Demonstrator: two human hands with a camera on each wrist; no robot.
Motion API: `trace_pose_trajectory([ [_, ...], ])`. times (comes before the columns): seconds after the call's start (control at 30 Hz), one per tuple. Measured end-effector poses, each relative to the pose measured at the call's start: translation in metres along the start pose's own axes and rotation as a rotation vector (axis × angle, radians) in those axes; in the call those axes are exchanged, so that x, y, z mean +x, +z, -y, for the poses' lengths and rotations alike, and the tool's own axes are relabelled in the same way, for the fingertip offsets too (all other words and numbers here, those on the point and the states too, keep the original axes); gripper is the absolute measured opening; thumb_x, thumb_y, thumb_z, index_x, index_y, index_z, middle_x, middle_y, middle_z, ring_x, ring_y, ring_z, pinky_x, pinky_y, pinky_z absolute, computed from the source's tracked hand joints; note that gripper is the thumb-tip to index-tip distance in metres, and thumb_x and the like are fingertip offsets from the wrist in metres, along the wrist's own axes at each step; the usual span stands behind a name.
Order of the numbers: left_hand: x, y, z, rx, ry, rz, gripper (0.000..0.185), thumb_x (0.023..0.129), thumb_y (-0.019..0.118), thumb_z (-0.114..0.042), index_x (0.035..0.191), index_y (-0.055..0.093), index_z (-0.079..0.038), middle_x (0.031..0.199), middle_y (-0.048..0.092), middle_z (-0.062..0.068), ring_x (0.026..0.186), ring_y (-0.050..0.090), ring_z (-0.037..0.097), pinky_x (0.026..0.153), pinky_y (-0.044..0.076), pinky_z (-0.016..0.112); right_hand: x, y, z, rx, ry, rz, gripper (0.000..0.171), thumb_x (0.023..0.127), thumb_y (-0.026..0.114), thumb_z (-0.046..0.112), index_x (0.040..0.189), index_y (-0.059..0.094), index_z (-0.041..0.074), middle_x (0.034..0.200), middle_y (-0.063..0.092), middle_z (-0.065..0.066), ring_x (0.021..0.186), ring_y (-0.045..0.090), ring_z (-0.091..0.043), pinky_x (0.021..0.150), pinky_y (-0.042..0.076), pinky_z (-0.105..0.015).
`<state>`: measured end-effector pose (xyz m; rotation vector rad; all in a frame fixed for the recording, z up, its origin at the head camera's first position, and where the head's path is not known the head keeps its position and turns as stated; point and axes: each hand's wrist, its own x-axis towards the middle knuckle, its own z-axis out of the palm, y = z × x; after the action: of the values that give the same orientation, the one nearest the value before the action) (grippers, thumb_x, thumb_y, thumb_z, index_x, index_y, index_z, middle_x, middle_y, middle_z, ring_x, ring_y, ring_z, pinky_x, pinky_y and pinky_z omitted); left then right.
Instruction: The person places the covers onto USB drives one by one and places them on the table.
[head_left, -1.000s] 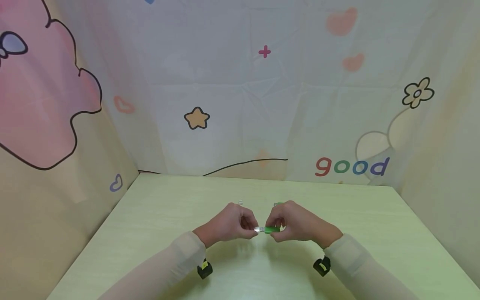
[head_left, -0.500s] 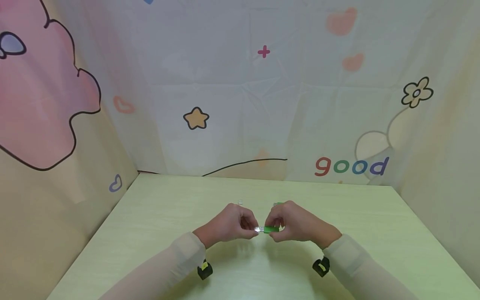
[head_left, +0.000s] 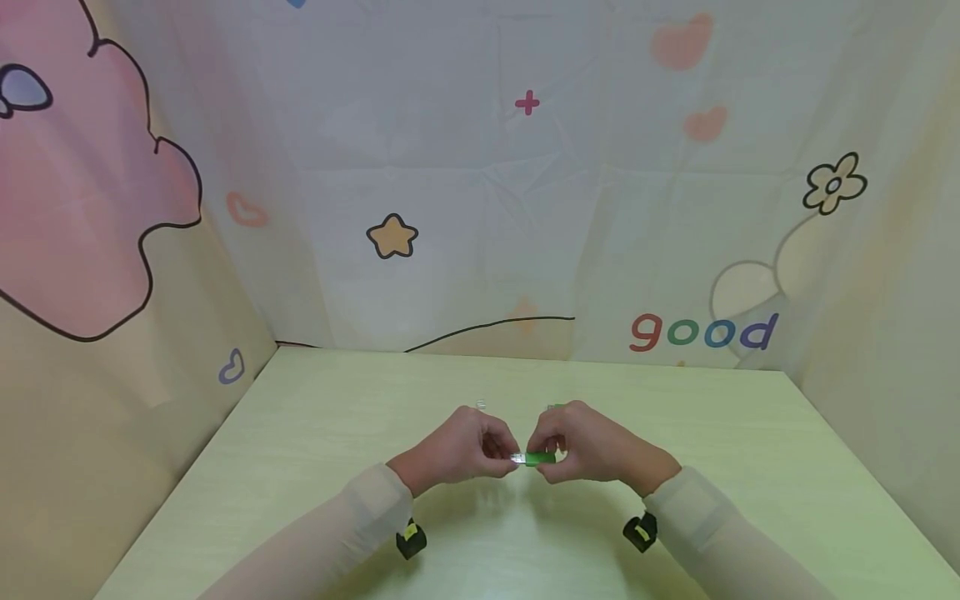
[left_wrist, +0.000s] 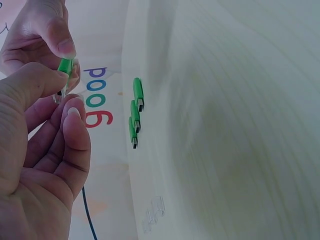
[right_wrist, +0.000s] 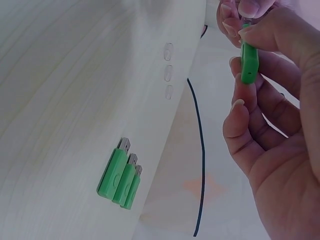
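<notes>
Centrally, a green USB stick (head_left: 540, 457) is held just above the pale green table (head_left: 315, 467), near its middle, between both hands. The right hand (head_left: 592, 450) pinches the green body between thumb and curled fingers; the right wrist view shows the stick (right_wrist: 248, 62) gripped upright at the fingertips. The left hand (head_left: 461, 446) has thumb and forefinger closed on a clear cap (head_left: 516, 457) at the stick's metal end, remaining fingers curled in. Whether the cap is fully seated cannot be told.

No containers in view. Three more green USB sticks (right_wrist: 120, 175) lie side by side on the table beyond the hands, uncapped, metal plugs showing, bodies touching or nearly so; the same row (left_wrist: 135, 112) appears in the left wrist view. Apart from them, three clear caps (right_wrist: 168, 70) lie in a row, small gaps between.

Writing: the word "good" (head_left: 701, 332) on the fabric backdrop, letters red, green, blue, purple. Nearby prints: star (head_left: 392, 237), flower (head_left: 834, 184), plus sign (head_left: 527, 102). No readable marking on the sticks.
</notes>
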<state>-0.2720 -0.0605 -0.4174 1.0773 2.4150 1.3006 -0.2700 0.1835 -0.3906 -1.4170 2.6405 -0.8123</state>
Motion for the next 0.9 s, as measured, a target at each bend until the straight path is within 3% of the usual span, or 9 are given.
trace_pose_trajectory([
  [0.3,0.0009,0.0018,0.0008,0.019,0.016,-0.004,0.004,0.087,0.08,-0.008,0.088,0.079,-0.011,0.079,0.076,-0.004,0.067,0.067,0.002,0.065,0.058,0.021,-0.0003,0.0008,-0.0004,-0.002,-0.028,-0.011,0.017,0.08,0.078,0.005,0.09,0.079,0.018,0.083,0.071,0.011,0.074,0.062,-0.004,0.067,0.058,-0.03],
  [0.9,0.0019,0.0023,0.0016,0.022,0.047,0.002,0.009,0.088,0.078,-0.004,0.087,0.078,-0.013,0.081,0.076,0.001,0.068,0.067,0.004,0.065,0.057,0.02,0.0007,0.0014,0.0013,0.011,-0.029,-0.012,0.016,0.08,0.077,0.003,0.09,0.08,0.016,0.083,0.072,0.007,0.075,0.065,-0.015,0.066,0.058,-0.03],
])
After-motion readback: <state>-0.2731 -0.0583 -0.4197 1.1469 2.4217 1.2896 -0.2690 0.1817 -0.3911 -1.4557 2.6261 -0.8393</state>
